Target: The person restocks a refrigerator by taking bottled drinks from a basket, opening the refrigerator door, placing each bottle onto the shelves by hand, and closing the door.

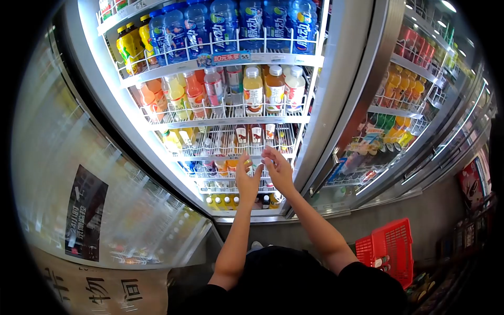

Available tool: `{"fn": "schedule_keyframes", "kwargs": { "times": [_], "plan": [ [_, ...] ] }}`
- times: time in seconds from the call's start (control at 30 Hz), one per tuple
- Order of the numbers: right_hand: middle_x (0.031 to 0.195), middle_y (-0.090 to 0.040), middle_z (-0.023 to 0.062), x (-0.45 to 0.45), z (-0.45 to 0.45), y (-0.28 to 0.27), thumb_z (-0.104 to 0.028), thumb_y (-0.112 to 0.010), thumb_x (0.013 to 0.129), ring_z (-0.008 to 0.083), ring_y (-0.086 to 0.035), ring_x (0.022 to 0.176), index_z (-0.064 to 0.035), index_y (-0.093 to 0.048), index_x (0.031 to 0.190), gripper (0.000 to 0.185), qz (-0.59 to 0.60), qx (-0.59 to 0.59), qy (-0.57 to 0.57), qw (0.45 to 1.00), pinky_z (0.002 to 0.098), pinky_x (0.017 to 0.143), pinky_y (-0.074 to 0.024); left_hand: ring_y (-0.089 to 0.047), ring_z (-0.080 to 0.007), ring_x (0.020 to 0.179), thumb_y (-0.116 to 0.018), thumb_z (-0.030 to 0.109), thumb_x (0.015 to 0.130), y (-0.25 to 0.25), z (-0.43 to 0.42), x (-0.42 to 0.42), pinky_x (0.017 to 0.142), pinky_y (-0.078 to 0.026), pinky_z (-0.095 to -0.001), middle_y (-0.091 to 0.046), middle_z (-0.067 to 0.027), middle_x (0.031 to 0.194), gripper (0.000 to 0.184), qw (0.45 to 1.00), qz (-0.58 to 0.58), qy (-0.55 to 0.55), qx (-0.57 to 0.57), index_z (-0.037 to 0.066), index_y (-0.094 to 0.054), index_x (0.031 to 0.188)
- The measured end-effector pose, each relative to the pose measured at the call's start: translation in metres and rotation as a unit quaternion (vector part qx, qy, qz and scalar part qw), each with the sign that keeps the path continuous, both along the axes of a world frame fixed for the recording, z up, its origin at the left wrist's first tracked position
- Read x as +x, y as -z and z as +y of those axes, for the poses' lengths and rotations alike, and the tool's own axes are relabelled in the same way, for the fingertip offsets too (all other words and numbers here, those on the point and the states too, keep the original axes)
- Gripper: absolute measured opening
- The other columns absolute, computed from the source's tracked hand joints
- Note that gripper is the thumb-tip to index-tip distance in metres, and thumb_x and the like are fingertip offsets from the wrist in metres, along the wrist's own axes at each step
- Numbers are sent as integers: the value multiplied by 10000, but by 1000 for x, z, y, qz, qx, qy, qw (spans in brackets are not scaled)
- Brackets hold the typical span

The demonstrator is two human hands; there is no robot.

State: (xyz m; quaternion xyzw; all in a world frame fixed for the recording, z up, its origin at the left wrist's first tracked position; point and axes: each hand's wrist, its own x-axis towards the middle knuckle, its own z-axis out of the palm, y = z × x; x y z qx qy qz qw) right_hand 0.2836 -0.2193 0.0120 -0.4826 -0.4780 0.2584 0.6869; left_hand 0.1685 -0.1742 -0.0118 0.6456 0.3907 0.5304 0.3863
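My left hand [248,178] is raised before the lower shelves of a lit drinks fridge, fingers up and thumb apart, holding nothing. Beside it, slightly higher, my right hand [277,170] is open, its fingers a little bent and nothing visible in them. The hands are close but apart. Just beyond them, a wire shelf [210,150] carries several small containers with white labels [255,134]. One shelf up stand white-capped bottles, among them a yellow one [253,90], an amber one [274,89] and a whitish one [294,90].
Blue bottles [224,23] fill an upper shelf, above a price strip [223,59]. An open glass door [131,210] swings out at my left. More closed fridges [404,105] run along the right. A red basket [401,252] with a few items is low at my right.
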Motion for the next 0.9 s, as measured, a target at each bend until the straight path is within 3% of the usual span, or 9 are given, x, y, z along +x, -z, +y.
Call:
{"fn": "schedule_keyframes", "kwargs": {
  "times": [0.23, 0.4, 0.67, 0.73, 0.77, 0.9],
  "plan": [
    [1213, -592, 127, 44, -98, -1, -82, -592, 978, 186, -597, 1132, 34, -497, 1348, 399, 63, 31, 24, 997, 323, 964, -506, -634, -183, 974, -745, 107, 861, -15, -54, 35, 836, -506, -300, -592, -121, 1239, 604, 996, -61, 68, -7, 59, -479, 1401],
    [1173, -626, 112, 66, -180, 2, -96, -572, 986, 157, -620, 1068, 5, -534, 1328, 359, 67, 24, 96, 993, 258, 867, -504, -631, -148, 930, -702, 102, 900, -27, -125, 64, 807, -513, -273, -596, -119, 1220, 548, 983, -96, 148, -43, 54, -477, 1398],
    [1163, -622, 100, 99, -329, 45, -128, -544, 1008, 157, -614, 1033, -10, -529, 1334, 347, 106, 0, 196, 975, 279, 860, -509, -592, -101, 854, -662, 127, 937, 34, -222, 82, 734, -482, -237, -628, -73, 1132, 449, 976, -26, 196, -93, 76, -520, 1360],
    [1146, -622, 101, 102, -362, 52, -143, -547, 1012, 149, -610, 1009, -4, -537, 1318, 336, 123, 20, 219, 968, 277, 845, -508, -588, -88, 840, -661, 139, 943, 27, -248, 88, 728, -481, -237, -631, -71, 1119, 427, 969, -33, 229, -90, 74, -534, 1346],
    [1136, -625, 101, 100, -379, 52, -150, -544, 1014, 146, -609, 1003, 0, -539, 1314, 335, 118, -2, 239, 964, 274, 844, -505, -591, -123, 971, -643, 109, 944, 18, -262, 89, 862, -471, -262, -618, -80, 1118, 417, 959, -27, 253, -124, 23, -521, 1334],
    [1110, -664, 112, 96, -425, 43, -139, -564, 997, 140, -638, 943, -17, -572, 1291, 318, 114, 2, 297, 948, 273, 811, -527, -593, -124, 959, -627, 113, 957, 5, -291, 98, 869, -477, -265, -618, -74, 1106, 385, 934, -17, 338, -116, 13, -530, 1315]
  ]
}}
